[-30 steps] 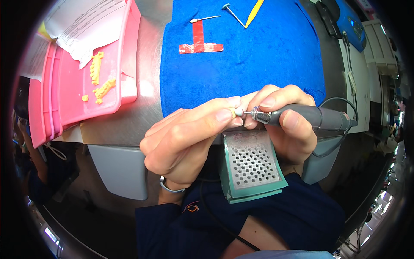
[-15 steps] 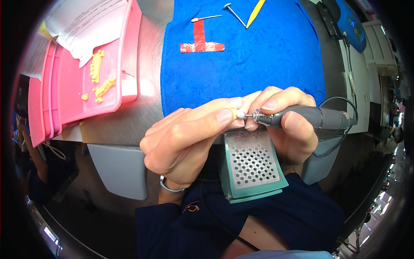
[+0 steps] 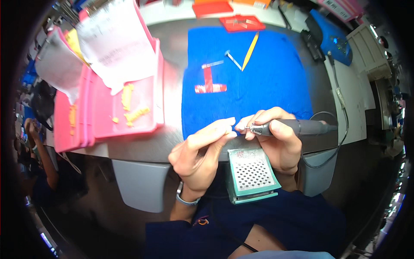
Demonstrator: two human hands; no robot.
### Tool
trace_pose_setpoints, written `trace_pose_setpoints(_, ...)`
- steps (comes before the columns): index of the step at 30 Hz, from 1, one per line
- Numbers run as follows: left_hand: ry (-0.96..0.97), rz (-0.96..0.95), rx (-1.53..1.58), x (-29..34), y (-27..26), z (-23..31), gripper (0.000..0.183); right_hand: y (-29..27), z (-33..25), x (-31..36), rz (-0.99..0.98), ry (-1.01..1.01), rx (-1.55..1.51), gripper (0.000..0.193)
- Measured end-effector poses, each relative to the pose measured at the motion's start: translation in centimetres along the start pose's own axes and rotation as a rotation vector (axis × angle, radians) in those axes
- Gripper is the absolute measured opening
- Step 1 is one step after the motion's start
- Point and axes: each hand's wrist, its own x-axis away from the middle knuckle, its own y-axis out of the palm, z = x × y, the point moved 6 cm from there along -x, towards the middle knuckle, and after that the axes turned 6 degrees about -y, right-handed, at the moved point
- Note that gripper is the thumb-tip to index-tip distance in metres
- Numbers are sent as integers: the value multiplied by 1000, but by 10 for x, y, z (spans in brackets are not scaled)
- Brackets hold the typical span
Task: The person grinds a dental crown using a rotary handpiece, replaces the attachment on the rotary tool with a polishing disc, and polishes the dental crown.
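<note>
My left hand is closed, thumb and fingertips pinching a small pale yellowish piece that the fingers mostly cover. My right hand wraps round a dark rotary handpiece with a metal collar and a thin shank pointing left. The bit's end lies close to the right fingertips, and a narrow gap separates it from the left hand. Both hands are above the near edge of a blue towel. Just below them is a green-framed perforated grille.
Pink trays at left hold papers and yellow toothed pieces. On the towel lie red tape, two shanked bits, one a blue-headed bit, and a yellow pencil. A blue control unit with a cable stands at right.
The view has shifted, showing more of the table's far side. My left hand and the piece have drawn slightly away from the handpiece bit, which was against the piece before.
</note>
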Motion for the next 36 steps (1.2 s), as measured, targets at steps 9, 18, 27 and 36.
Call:
trace_pose_setpoints(9, -136, -5, -38, 12, -9, 32, 27, -6, 2, 5, 203, -6, -119, 23)
trace_pose_setpoints(18, 147, -250, -447, 37, -29, 117, 22, 1, -21, 30, 241, 7, -74, 26)
trace_pose_setpoints(27, 455, -440, -674, -38, -10, 68, 14, -4, -84, 79, 366, 69, -26, 29)
trace_pose_setpoints(36, 439, -530, -776, -27, -4, 21, 20, -6, -108, 23, 267, 219, 384, 30)
